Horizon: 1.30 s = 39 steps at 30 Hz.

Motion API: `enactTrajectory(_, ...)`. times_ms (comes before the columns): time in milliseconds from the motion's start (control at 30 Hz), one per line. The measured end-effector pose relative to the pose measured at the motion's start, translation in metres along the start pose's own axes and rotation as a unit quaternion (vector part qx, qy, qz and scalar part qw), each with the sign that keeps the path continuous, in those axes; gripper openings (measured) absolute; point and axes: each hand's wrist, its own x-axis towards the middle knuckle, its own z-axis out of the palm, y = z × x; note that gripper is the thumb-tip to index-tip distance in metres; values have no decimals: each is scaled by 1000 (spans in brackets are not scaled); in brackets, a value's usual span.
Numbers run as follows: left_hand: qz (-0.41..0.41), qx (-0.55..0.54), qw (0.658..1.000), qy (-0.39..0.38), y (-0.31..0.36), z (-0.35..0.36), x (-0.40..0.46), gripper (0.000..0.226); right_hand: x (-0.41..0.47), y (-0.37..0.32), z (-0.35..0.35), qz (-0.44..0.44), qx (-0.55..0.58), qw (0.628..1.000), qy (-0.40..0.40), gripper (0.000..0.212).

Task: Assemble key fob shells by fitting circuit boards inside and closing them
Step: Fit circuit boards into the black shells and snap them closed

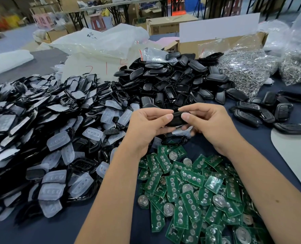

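Left hand (147, 123) and right hand (208, 120) held above the bench (111, 226), fingers of both curled around one black key fob shell (177, 118), green circuit boards (190, 187) heaped below, black shells (172, 80) piled behind

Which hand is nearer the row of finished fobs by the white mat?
Right. The right hand grips the black shell at centre, with the finished fobs just off to its right; the left hand grips the shell's other end, farther away.
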Motion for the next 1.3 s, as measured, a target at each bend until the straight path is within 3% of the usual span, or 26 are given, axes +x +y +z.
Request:
enactTrajectory(667, 158, 130, 978, 34, -6, 1, 3, 13, -1, -4, -1, 2, 56, 998, 7, 24)
enactTrajectory(967, 146, 119, 982, 19, -10, 3, 4, 17, -1, -5, -4, 7, -39, 998, 39, 25)
enactTrajectory(1133, 143, 131, 981, 27, -10, 2, 4, 16, -1, -6, -2, -20, -38, 998, 37, 17)
enactTrajectory(1300, 173, 247, 953, 41, -12, 5, 4, 18, -1, -4, 3, -101, -213, 971, 45, 25)
